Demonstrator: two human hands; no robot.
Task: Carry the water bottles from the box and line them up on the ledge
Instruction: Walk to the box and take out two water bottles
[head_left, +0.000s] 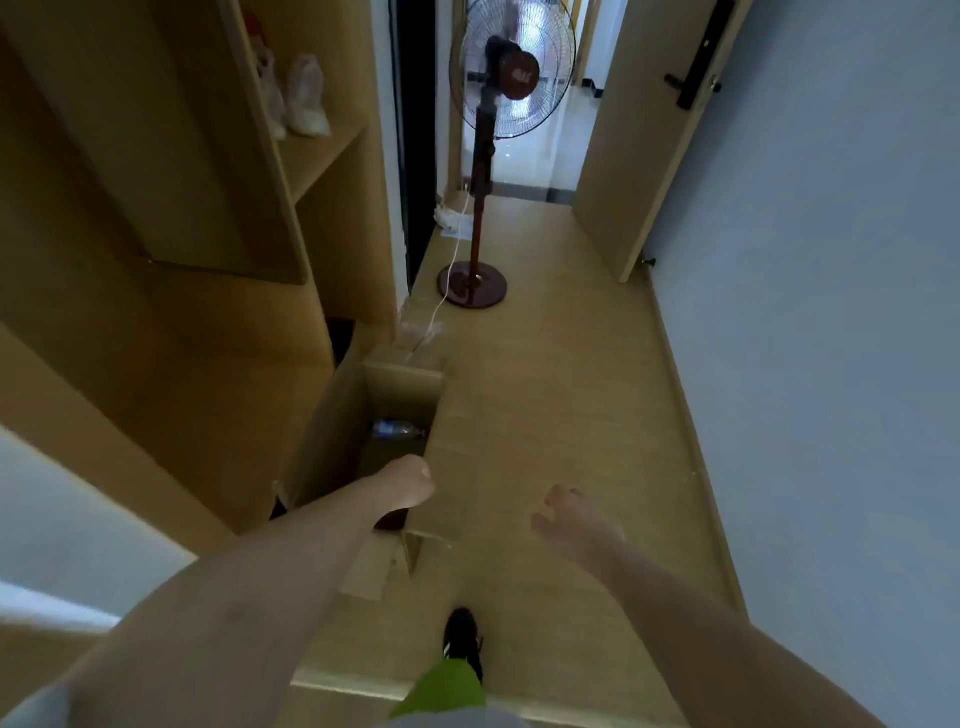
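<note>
Box: an open cardboard box (405, 387) stands on the wooden floor (561, 322), its long left side against the wooden cabinet (171, 332); its flaps are folded outward.
Water bottle: one clear plastic water bottle (397, 429) lies on its side on the bottom of the box, toward the far end. No other bottle shows inside.
Left hand: the left hand (408, 483) reaches out over the near half of the box, above its opening and on the near side of the bottle. Its fingers are curled in toward the palm and hold nothing that can be seen; it is apart from the bottle.
Right hand: the right hand (576, 519) hangs over the floor to the right of the box, clear of it. Its fingers are spread and loosely open, empty.
Foot: a dark shoe (462, 642) with a green trouser leg above it is set on the floor just on the near side of the box.
Fan: a dark red standing fan (480, 208) stands on the floor beyond the far end of the box, a white cord trailing from it toward the box.
Door: an open wooden door (644, 130) is beyond the box and to its right, against the blue wall.
</note>
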